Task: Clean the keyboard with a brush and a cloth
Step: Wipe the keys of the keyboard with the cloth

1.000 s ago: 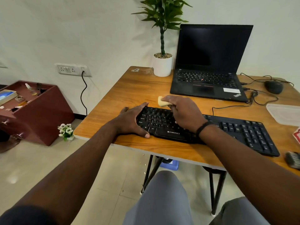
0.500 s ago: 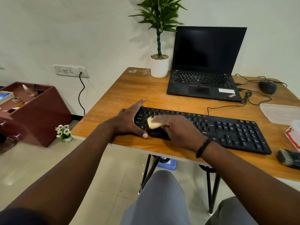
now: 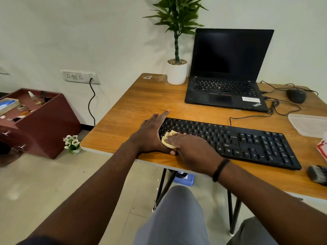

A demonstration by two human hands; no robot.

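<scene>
A black full-size keyboard (image 3: pixel 247 140) lies across the wooden table (image 3: pixel 134 106). My left hand (image 3: pixel 150 135) rests flat against the keyboard's left end, fingers straight along its edge. My right hand (image 3: pixel 192 152) grips a bunched yellow cloth (image 3: pixel 168 138) and presses it on the keys at the keyboard's near left corner, right beside my left hand. A black brush (image 3: pixel 317 175) lies on the table at the right edge, past the keyboard's right end.
An open black laptop (image 3: pixel 226 89) and a potted plant (image 3: pixel 177 68) stand at the back. A mouse (image 3: pixel 296 95) with cables lies at the back right, a clear plastic lid (image 3: pixel 311 124) at the right. A dark red cabinet (image 3: pixel 35 121) stands on the floor at left.
My right hand has dragged the cloth from the keyboard's far edge toward me and leftward to its near left corner. My left hand has stayed at the left end.
</scene>
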